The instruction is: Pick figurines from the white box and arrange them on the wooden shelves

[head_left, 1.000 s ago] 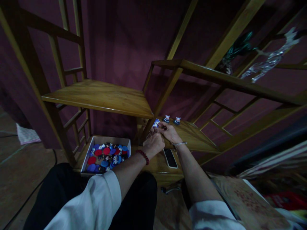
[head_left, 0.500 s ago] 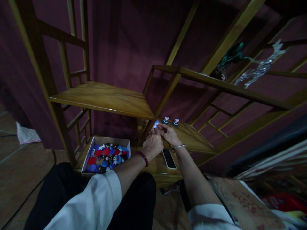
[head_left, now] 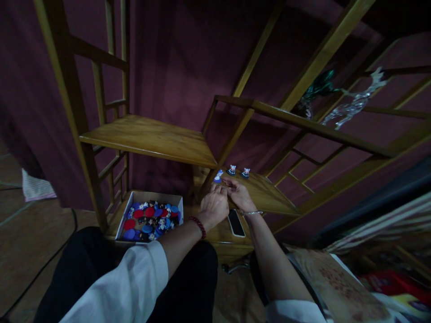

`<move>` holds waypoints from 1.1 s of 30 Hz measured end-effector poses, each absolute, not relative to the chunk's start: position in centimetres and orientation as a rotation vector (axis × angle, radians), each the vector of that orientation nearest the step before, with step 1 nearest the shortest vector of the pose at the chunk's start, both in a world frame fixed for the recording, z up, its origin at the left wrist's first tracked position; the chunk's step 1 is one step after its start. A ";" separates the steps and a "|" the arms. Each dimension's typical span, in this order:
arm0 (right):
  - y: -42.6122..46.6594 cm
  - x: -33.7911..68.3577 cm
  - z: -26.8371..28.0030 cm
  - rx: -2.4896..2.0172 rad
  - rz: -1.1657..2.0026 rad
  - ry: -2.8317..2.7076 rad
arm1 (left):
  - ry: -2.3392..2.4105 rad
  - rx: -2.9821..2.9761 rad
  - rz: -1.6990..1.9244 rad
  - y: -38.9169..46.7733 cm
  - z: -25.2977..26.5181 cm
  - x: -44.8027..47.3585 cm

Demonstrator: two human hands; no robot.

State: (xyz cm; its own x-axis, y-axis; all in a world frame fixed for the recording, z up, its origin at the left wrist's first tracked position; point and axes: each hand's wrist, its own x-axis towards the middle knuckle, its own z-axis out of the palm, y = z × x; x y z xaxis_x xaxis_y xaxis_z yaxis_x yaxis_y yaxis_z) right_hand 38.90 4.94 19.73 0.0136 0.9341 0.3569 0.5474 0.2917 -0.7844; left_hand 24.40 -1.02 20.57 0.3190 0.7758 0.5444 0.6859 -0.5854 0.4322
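A small white-and-purple figurine (head_left: 218, 176) stands on a purple base on the low wooden shelf, beside an upright post. Just in front of it is my left hand (head_left: 215, 205), its fingers curled in and their tips hidden. My right hand (head_left: 238, 193) is to the right of the figurine, fingers reaching left and somewhat apart, with nothing visible in them. Both hands are close together and seem clear of the figurine. Behind them stand two similar figurines with dark bases, one on the left (head_left: 231, 170) and one on the right (head_left: 245, 172).
A shallow white box (head_left: 182, 211) of loose figurines and red, blue and purple discs lies left of my arms. A phone (head_left: 236, 223) rests below my hands. Overhead are a wooden shelf (head_left: 148, 137) and another (head_left: 303, 121) bearing a clear deer-like ornament (head_left: 357, 102).
The purple figurine was between my fingers and now stands by itself on the shelf. My hands have drawn slightly back from it, towards me.
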 end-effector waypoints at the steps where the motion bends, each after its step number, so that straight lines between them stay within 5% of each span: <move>1: 4.7 38.9 19.6 -1.375 0.527 -1.644 | 1.362 2.460 1.127 -1.1 20.4 24.4; 18: -0.5 37.3 19.8 -1.323 0.525 -1.639 | 1.191 2.443 1.401 -3.4 18.7 23.6; 33: -5.4 33.4 17.6 -1.360 0.049 -1.601 | 0.986 2.444 1.345 -5.9 17.0 20.5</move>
